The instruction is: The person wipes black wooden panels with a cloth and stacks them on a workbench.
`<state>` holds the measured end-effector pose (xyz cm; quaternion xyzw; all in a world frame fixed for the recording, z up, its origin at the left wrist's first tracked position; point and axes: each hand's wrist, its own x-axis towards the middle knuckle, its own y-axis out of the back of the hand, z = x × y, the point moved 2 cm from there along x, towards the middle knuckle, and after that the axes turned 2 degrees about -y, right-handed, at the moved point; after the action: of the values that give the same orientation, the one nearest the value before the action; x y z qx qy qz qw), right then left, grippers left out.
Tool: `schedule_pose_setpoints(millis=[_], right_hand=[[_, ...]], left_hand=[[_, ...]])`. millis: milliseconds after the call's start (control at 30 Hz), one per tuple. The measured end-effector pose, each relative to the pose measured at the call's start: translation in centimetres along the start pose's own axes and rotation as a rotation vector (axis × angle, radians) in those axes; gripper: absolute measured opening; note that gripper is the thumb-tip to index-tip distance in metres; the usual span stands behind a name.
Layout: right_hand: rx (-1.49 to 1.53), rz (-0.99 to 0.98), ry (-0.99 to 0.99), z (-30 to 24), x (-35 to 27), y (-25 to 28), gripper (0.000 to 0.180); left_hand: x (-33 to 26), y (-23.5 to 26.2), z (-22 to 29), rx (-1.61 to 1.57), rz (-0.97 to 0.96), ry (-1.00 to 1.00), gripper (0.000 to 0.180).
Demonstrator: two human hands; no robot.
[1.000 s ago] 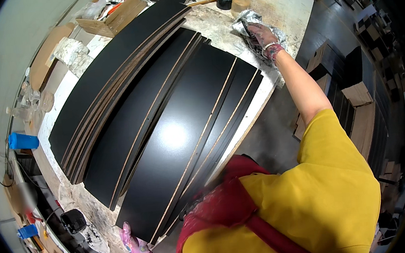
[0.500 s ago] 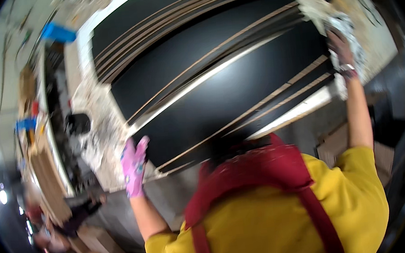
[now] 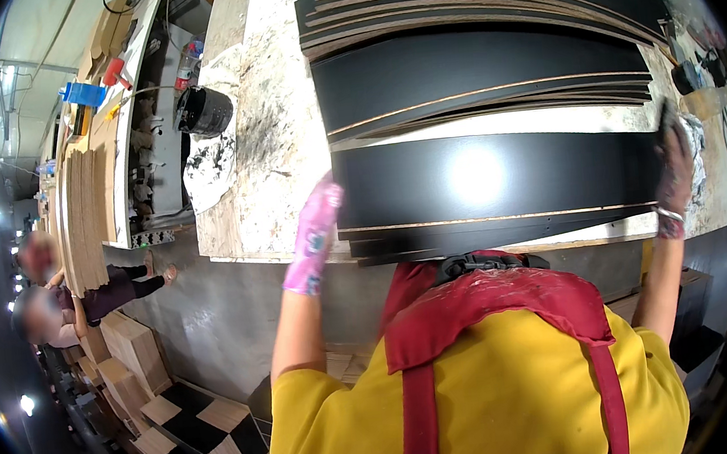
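Black flat panels with light brown edges lie in front of me on a white, paint-stained worktable [image 3: 267, 184]. My left hand [image 3: 319, 222], in a pink patterned glove, is at the left end of the nearest black panel [image 3: 412, 183]. Its fingers point away from me, somewhat blurred, and look stretched out. At the panel's right end is my right hand [image 3: 674, 166], dark with a glove or stains, a band round the wrist. Its fingers extend along the end; their tips are hard to make out. Beyond lie stacked black panels [image 3: 470, 59].
A black bucket [image 3: 204, 111] stands on a stained white sheet at the table's left. Further left are a blue object [image 3: 84, 94] and a stack of brown boards [image 3: 81, 219], with people beside it. Crumpled plastic [image 3: 695, 138] lies by my right hand. Boxes [image 3: 134, 345] stand on the floor.
The view has turned, so the panels now run nearly level across it. My hands remain at the two ends of the near panels, whose front edges sit closer together.
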<state>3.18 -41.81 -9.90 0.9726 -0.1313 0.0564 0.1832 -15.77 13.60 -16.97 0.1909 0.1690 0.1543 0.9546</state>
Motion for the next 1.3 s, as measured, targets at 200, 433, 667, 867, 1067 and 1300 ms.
schedule_pose_setpoints(millis=[200,433,667,867,1067,1300], right_hand=[[-0.004,-0.886,0.256,-16.2,-10.8,-26.7,0.041],[-0.127,-1.225,0.678,-20.3,-20.7,-49.7,0.035],[-0.208,-1.222,0.757,-23.2,-24.1,-59.0,0.029],[-0.143,-1.105,0.705,-20.7,-22.0,-57.6,0.03],[-0.278,-1.189,0.586,-21.8,-20.8,-58.1,0.047],[0.011,-0.777,0.743,-17.4,-11.6,-36.6,0.048]], left_hand=[[-2.4,-1.9,1.5,0.286,0.041,-0.112,0.061],[-6.0,0.1,0.3,0.138,0.23,-0.155,0.045],[-7.7,4.6,-1.7,-0.493,0.391,-0.03,0.042],[-2.8,5.8,-2.0,-0.46,0.27,-0.056,0.04],[0.6,3.7,2.6,-0.353,0.194,-0.093,0.032],[3.4,0.7,6.9,-0.465,0.035,-0.113,0.037]])
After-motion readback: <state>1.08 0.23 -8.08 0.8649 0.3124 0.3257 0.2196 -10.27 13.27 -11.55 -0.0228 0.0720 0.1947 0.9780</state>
